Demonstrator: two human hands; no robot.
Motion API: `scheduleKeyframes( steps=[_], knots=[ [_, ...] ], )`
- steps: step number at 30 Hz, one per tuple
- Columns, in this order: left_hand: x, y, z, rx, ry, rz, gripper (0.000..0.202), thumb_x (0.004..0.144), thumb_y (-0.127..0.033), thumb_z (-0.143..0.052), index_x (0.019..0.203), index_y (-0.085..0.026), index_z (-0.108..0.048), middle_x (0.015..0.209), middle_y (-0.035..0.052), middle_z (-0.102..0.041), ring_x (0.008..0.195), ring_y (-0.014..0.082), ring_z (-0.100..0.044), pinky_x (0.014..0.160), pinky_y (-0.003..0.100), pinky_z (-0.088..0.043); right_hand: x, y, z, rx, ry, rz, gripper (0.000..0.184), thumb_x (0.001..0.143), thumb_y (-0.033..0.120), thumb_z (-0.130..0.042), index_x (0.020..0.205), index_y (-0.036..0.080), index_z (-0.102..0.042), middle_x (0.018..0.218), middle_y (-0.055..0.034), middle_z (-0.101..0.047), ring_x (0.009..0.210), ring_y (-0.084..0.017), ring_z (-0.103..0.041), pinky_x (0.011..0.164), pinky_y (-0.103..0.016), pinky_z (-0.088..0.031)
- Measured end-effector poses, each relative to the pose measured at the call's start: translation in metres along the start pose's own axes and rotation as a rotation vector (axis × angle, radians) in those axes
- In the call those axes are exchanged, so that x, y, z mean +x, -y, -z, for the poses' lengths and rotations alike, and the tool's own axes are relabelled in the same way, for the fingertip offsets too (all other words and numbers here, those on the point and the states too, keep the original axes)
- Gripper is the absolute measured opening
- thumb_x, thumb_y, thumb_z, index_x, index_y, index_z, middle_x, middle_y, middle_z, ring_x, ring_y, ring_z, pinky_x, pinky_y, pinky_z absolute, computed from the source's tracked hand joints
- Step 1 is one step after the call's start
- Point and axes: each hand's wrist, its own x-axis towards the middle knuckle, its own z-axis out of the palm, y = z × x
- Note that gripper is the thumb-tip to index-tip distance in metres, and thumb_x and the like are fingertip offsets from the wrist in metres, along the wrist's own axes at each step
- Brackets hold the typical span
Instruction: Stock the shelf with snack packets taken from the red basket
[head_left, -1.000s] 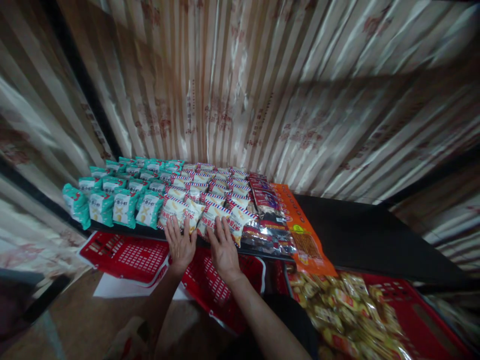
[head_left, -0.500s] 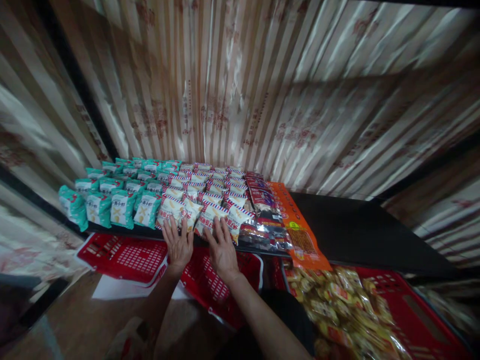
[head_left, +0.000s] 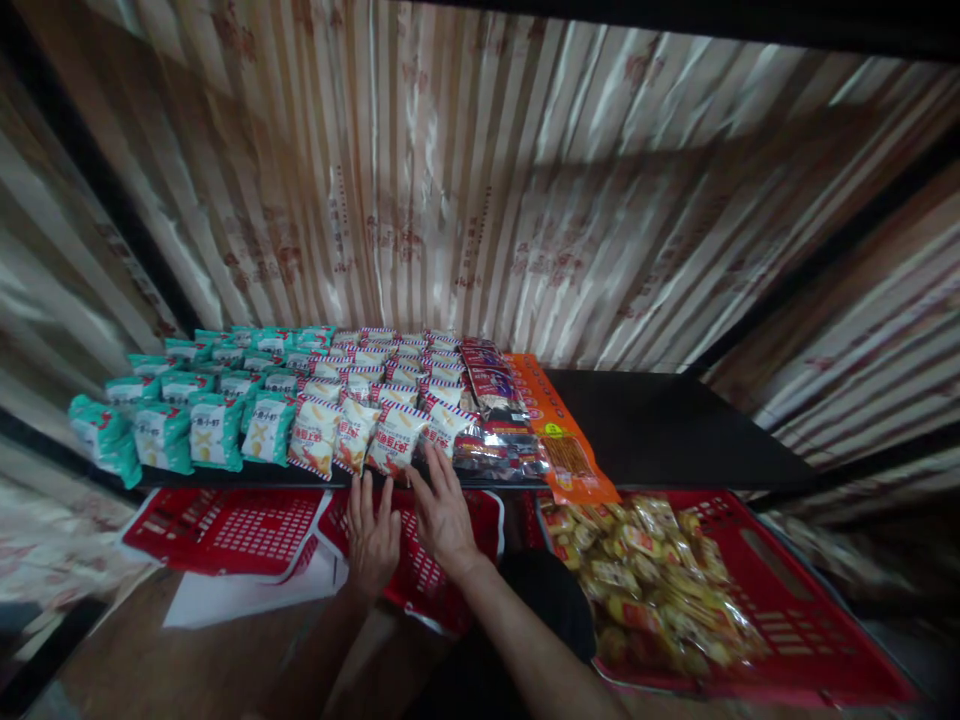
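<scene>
Rows of white snack packets with red and blue striped edges (head_left: 375,400) lie on a black shelf (head_left: 675,430). My right hand (head_left: 442,510) is open, fingers stretched toward the front-row white packets and about touching the nearest one. My left hand (head_left: 373,535) is open too, fingers up just below the shelf's front edge, holding nothing. Teal snack packets (head_left: 195,400) fill the shelf's left part. Dark red packets (head_left: 487,385) and a long orange packet (head_left: 559,435) lie right of the white ones.
Below the shelf sit flat red baskets (head_left: 225,520) on the left and a red basket (head_left: 795,610) of small yellow wrapped snacks (head_left: 645,570) on the right. Striped patterned paper (head_left: 465,180) lines the back and sides. A white sheet (head_left: 225,595) lies on the floor.
Both hands have drawn back from the white packets toward the shelf's front edge; the left hand has dropped below it. The camera view has shifted right and down.
</scene>
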Motion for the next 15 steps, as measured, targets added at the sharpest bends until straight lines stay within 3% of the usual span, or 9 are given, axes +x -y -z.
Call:
scheduleKeyframes(
  steps=[8,15],
  knots=[
    [-0.021,-0.047,0.004,-0.187,0.128,-0.114,0.049,0.085,-0.011,-0.039,0.134,-0.014,-0.038,0.148,0.0141,-0.027,0.138,0.0253,-0.019,0.105,0.044,-0.036,-0.032,-0.019,0.021,-0.015,-0.116,-0.141,0.047,0.079,0.004,-0.042,0.123,0.018,-0.053,0.149,-0.0104,-0.024,0.138,-0.026,-0.017,0.103,-0.049,-0.038],
    [-0.008,-0.106,-0.003,-0.394,0.148,-0.09,0.042,0.085,-0.01,-0.037,0.126,-0.016,-0.046,0.142,0.013,-0.037,0.136,0.0227,-0.027,0.105,0.045,-0.036,-0.046,-0.028,0.055,-0.016,-0.183,-0.275,0.04,0.08,0.007,-0.042,0.114,0.016,-0.06,0.143,-0.0118,-0.034,0.133,-0.024,-0.029,0.105,-0.044,-0.037]
  ],
)
